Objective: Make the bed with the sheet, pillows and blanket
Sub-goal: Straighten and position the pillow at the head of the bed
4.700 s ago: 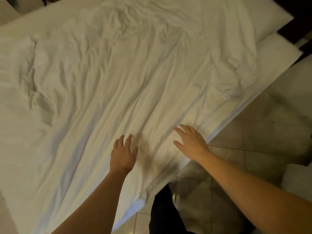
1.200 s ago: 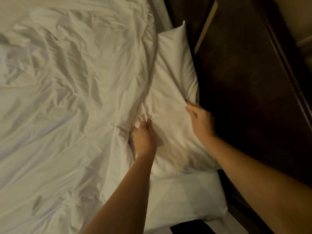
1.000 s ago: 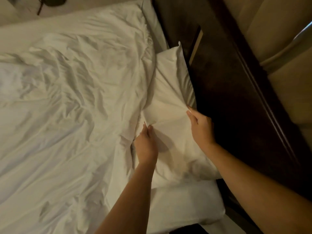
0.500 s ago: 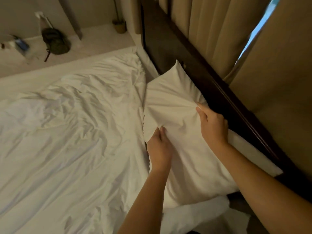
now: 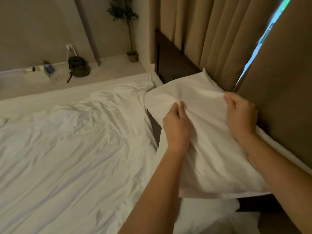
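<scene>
A white pillow [image 5: 202, 149] is lifted off the bed at the right, tilted, its far corner up by the curtain. My left hand [image 5: 177, 127] pinches the pillow's near side, and my right hand [image 5: 239, 114] grips its right edge. A wrinkled white blanket [image 5: 70, 149] covers the bed to the left. Another white pillow [image 5: 207, 215] lies below the lifted one, partly hidden by my arm.
A dark wooden headboard [image 5: 170, 61] stands behind the pillow, with beige curtains [image 5: 211, 34] above it. Across the bed on the floor are a dark backpack [image 5: 78, 66], a potted plant [image 5: 131, 53] and small items by the wall.
Both hands have lifted the pillow up from the bed toward the headboard. Earlier they were smoothing the blanket at the bed's edge.
</scene>
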The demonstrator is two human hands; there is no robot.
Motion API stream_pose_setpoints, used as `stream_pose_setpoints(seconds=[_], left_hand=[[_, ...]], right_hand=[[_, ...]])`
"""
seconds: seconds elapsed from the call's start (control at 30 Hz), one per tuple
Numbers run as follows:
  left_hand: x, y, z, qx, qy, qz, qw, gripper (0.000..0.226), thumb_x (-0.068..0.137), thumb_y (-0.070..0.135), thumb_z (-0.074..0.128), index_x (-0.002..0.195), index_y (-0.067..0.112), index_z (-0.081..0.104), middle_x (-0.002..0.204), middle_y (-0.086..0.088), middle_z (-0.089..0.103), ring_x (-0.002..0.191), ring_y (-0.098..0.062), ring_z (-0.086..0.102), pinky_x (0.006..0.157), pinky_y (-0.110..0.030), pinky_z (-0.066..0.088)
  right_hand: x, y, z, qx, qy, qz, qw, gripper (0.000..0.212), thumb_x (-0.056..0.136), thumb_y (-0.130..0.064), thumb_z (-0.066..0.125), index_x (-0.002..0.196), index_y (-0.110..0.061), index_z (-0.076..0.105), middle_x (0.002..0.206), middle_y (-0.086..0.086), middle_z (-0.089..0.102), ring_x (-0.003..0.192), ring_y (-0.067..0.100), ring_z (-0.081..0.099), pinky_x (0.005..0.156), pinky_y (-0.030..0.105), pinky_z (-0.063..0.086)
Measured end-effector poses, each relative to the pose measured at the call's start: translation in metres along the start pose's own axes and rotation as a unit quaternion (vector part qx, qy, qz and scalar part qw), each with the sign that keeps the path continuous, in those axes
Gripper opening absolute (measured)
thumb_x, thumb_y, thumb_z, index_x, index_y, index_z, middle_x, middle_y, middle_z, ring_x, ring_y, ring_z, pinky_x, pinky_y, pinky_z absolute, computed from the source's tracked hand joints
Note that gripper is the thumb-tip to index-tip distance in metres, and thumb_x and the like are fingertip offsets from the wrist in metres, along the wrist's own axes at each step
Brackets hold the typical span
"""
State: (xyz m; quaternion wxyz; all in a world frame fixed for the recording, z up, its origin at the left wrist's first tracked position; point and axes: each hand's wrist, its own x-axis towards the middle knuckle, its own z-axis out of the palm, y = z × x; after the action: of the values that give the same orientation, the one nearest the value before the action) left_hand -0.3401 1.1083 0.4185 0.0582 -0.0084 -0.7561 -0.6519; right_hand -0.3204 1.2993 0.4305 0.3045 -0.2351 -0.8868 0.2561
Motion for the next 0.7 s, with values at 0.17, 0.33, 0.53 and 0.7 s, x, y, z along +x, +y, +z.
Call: stream_pose_setpoints(seconds=[0.17,0.33,0.53,0.7], left_hand=[[0.011,0.009,-0.045,-0.015,0.051,0.017,0.998,0.049,0.111,0.041,0.040,0.074,0.013,0.055,0.069,0.003,0.062,0.070,-0.014,0.061,0.076,-0.041,0.054],[0.025,0.026,-0.099,0.014,0.100,0.061,0.993,0.048,0.111,0.043,0.040,0.076,0.014,0.055,0.070,0.005,0.063,0.070,-0.009,0.060,0.074,-0.039,0.052],[0.055,0.017,-0.206,0.029,0.142,0.105,0.984,0.043,0.111,0.046,0.041,0.113,0.016,0.072,0.107,0.002,0.075,0.103,-0.012,0.069,0.096,-0.041,0.055],[0.087,-0.049,-0.329,0.090,0.183,0.087,0.975,0.046,0.111,0.050,0.041,0.130,0.020,0.069,0.122,0.007,0.074,0.117,-0.007,0.066,0.102,-0.039,0.053]], right_hand=[[-0.001,-0.051,0.015,0.060,0.004,-0.040,0.997,0.038,0.105,-0.042,0.046,0.129,-0.025,0.069,0.121,0.005,0.073,0.108,0.032,0.066,0.092,0.041,0.051],[-0.009,-0.104,0.033,0.129,0.001,-0.063,0.990,0.041,0.104,-0.046,0.044,0.130,-0.026,0.069,0.121,-0.002,0.073,0.109,0.020,0.067,0.094,0.034,0.052],[-0.062,-0.197,0.086,0.198,0.003,-0.078,0.977,0.036,0.106,-0.040,0.048,0.128,-0.024,0.071,0.117,0.001,0.076,0.105,0.019,0.069,0.087,0.033,0.051],[-0.136,-0.274,0.188,0.253,-0.031,-0.050,0.966,0.034,0.106,-0.044,0.048,0.126,-0.030,0.071,0.107,0.002,0.078,0.096,0.022,0.071,0.080,0.042,0.055]])
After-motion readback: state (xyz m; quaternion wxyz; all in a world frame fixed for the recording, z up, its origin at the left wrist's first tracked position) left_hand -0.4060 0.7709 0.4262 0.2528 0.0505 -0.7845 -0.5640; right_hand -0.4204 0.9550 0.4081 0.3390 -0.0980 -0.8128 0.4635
